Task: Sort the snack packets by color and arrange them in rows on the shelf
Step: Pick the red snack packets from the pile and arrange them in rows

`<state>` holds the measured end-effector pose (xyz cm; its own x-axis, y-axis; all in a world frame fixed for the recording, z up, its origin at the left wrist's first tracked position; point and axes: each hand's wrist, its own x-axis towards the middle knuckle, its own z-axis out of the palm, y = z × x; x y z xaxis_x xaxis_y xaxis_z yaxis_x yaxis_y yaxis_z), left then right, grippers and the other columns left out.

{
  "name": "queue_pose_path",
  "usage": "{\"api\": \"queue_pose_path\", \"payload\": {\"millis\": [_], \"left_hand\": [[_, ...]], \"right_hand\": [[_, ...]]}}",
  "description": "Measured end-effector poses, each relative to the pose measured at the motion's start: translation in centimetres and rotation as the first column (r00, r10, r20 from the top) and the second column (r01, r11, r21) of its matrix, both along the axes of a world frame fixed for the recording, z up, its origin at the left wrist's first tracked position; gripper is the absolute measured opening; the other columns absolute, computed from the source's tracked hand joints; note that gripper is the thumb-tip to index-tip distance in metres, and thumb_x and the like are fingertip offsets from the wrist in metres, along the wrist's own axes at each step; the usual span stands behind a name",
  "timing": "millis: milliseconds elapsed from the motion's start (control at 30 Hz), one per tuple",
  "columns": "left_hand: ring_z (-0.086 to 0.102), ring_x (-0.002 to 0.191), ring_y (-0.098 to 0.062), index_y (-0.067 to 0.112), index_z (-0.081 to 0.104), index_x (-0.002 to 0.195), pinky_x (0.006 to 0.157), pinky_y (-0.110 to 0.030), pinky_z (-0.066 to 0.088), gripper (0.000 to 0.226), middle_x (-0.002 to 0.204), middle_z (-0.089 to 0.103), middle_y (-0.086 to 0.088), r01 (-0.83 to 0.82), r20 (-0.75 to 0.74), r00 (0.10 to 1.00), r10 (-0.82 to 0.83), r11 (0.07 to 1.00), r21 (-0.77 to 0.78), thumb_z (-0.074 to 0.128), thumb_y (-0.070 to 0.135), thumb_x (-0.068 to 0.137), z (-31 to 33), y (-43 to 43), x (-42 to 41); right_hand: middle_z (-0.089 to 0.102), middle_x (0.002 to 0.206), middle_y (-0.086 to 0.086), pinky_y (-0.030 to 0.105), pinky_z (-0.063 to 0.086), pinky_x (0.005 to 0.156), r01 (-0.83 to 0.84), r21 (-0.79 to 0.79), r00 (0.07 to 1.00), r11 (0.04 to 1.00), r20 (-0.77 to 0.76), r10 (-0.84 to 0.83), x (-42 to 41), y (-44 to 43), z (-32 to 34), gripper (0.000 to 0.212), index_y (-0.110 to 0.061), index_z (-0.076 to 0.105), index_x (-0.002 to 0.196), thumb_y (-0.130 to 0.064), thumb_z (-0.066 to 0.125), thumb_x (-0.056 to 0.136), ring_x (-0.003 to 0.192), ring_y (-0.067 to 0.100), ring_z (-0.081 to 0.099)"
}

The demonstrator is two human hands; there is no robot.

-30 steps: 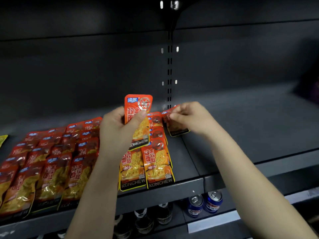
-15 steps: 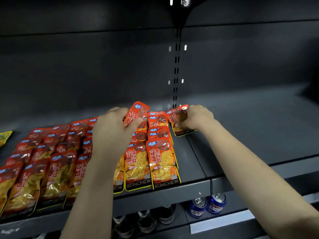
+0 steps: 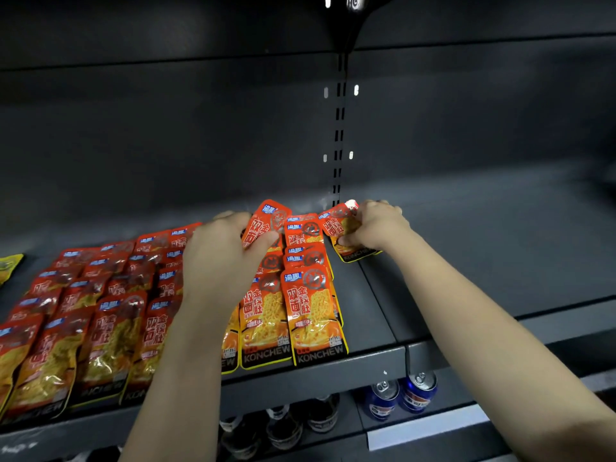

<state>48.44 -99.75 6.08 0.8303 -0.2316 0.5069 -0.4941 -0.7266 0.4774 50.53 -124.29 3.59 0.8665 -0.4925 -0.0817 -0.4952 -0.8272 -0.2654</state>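
- We see a dark grey metal shelf (image 3: 500,235), matte and flat, with a slotted upright (image 3: 339,128) running up its back wall.
- Glossy orange snack packets (image 3: 110,331) lie in overlapping rows across the shelf's left half, reaching its front edge. They are flat rectangular pouches with rounded corners, yellow food printed on the front and a black band along the bottom.
- The left hand (image 3: 226,251) curls its fingers and thumb round a tilted packet (image 3: 266,221) of the same orange, at the back of the rows.
- The right hand (image 3: 376,225) pinches a crinkled packet (image 3: 338,226), also orange, just right of the rows, with its lower end on the shelf.
- A yellow packet (image 3: 10,266) shows at the far left edge.
- On a lower level stand two blue cans (image 3: 400,395) with shiny tops, and some dark bottles (image 3: 283,425).
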Motion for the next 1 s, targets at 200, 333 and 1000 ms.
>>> {"api": "queue_pose_path", "payload": {"millis": [200,333,1000], "left_hand": [[0.060,0.076,-0.014,0.013,0.067,0.088,0.065,-0.026,0.035,0.032,0.084,0.066,0.001,-0.018,-0.006,1.000,0.018,1.000,0.007,0.062,0.045,0.088,0.0,0.1,-0.2],[0.061,0.073,-0.015,0.014,0.066,0.083,0.062,-0.028,0.040,0.031,0.079,0.064,0.002,-0.014,-0.019,1.000,0.014,1.000,-0.001,0.063,0.044,0.088,0.1,0.3,-0.3],[0.070,0.075,-0.009,0.020,0.071,0.095,0.073,-0.043,0.059,0.025,0.083,0.073,0.008,0.057,-0.194,0.973,-0.124,0.946,-0.319,0.066,0.043,0.086,0.8,2.3,-2.0]], "right_hand": [[0.052,0.124,0.011,0.040,0.045,0.097,0.028,0.034,1.000,0.999,0.006,-0.028,0.0,-0.1,-0.1,0.082,-0.010,0.055,0.122,-0.065,0.076,0.065,0.121,0.033,0.045],[0.048,0.125,0.009,0.041,0.044,0.099,0.056,0.061,0.998,0.997,0.037,-0.058,-0.5,-0.1,-0.1,0.081,-0.011,0.056,0.124,-0.064,0.077,0.065,0.126,0.031,0.037],[0.072,0.075,0.000,0.028,0.050,0.065,-0.367,0.696,0.848,0.617,0.523,-0.086,-5.3,0.2,1.5,0.018,-0.015,0.060,0.083,-0.005,0.075,0.081,0.064,0.012,0.067]]}}
